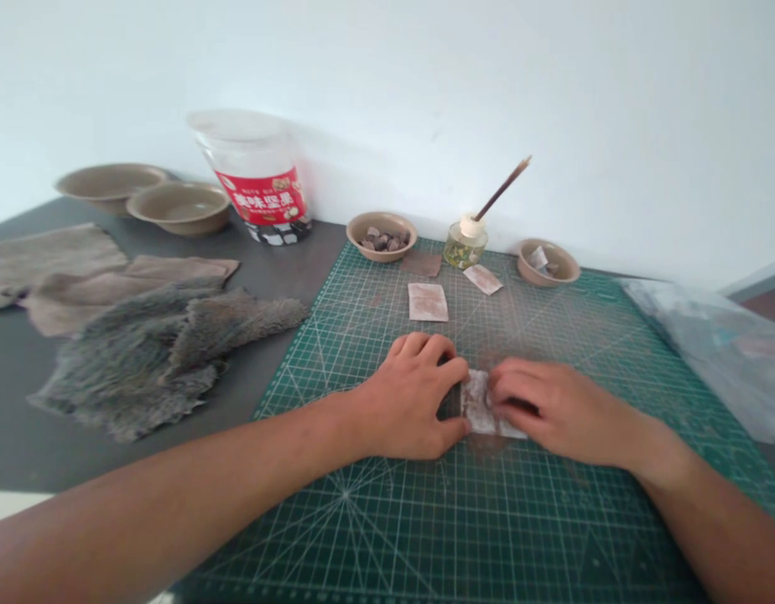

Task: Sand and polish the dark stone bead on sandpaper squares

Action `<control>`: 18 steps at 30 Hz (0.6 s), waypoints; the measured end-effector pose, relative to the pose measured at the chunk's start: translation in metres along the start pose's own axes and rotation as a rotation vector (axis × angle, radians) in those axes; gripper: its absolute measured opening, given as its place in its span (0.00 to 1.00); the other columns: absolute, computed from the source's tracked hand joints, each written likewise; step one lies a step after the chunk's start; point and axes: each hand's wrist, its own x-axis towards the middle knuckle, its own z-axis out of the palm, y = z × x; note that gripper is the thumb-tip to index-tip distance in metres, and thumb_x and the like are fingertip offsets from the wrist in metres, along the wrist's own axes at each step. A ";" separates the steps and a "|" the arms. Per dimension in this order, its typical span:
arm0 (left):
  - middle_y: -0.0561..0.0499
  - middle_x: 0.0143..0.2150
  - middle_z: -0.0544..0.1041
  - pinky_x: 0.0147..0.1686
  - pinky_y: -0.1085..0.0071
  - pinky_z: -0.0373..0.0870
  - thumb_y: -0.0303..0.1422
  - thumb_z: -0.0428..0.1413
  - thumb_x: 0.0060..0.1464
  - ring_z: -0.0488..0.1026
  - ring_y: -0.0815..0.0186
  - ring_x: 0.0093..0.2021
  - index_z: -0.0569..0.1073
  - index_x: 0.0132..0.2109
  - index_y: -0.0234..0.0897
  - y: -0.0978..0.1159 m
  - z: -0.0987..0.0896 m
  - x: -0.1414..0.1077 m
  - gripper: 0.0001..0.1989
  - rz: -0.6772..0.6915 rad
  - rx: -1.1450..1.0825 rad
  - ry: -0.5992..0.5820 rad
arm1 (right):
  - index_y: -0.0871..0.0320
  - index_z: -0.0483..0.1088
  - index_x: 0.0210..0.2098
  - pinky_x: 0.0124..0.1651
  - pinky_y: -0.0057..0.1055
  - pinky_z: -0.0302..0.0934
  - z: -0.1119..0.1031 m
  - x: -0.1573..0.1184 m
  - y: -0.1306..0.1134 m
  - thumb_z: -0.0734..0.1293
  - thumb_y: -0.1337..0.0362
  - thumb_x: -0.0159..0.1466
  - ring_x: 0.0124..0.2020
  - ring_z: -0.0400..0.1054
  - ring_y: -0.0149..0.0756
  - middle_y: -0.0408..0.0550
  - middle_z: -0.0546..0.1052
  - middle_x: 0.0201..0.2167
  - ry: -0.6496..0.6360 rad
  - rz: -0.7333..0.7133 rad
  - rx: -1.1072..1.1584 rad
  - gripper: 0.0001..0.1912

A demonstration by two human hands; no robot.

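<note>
On the green cutting mat (488, 512), a small pale piece of skin or paper (479, 404) lies between my hands. My left hand (409, 396) holds its left end between fingertips and thumb. My right hand (560, 409) grips it from the right, with the fingers curled over the top. Part of the piece is hidden by my fingers. Beyond them lie two pale rectangular pieces (428, 302) (482, 279) and a brownish piece (421, 263). A small glass jar (465, 247) holds a thin brush (501, 189).
Grey furry pelts (142, 361) and flat hide pieces (73, 273) lie on the dark table (161, 457) left of the mat. Tan bowls (382, 235) (548, 262) (179, 208) (111, 186) stand along the back, near a plastic jar (255, 178). A plastic bag (708, 352) lies at right.
</note>
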 end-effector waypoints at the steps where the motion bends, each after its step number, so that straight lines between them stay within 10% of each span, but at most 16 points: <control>1: 0.46 0.53 0.68 0.59 0.49 0.60 0.44 0.62 0.52 0.63 0.51 0.55 0.73 0.51 0.42 0.000 0.000 0.000 0.21 0.002 -0.003 -0.003 | 0.55 0.71 0.38 0.43 0.33 0.64 0.000 -0.002 -0.001 0.64 0.68 0.69 0.38 0.71 0.35 0.46 0.76 0.39 -0.001 -0.035 0.071 0.05; 8: 0.47 0.52 0.70 0.57 0.51 0.62 0.42 0.59 0.57 0.64 0.53 0.54 0.74 0.50 0.42 -0.001 0.000 0.004 0.17 -0.013 -0.061 0.031 | 0.52 0.69 0.45 0.40 0.29 0.65 0.006 -0.010 0.013 0.68 0.66 0.66 0.38 0.68 0.32 0.44 0.72 0.39 0.453 0.116 0.826 0.09; 18: 0.47 0.51 0.74 0.56 0.55 0.67 0.34 0.53 0.62 0.68 0.58 0.53 0.71 0.51 0.40 0.021 -0.006 0.021 0.11 0.049 -0.263 0.203 | 0.54 0.74 0.43 0.39 0.30 0.67 0.021 0.012 0.024 0.75 0.60 0.60 0.33 0.71 0.32 0.42 0.75 0.34 0.548 0.109 1.475 0.13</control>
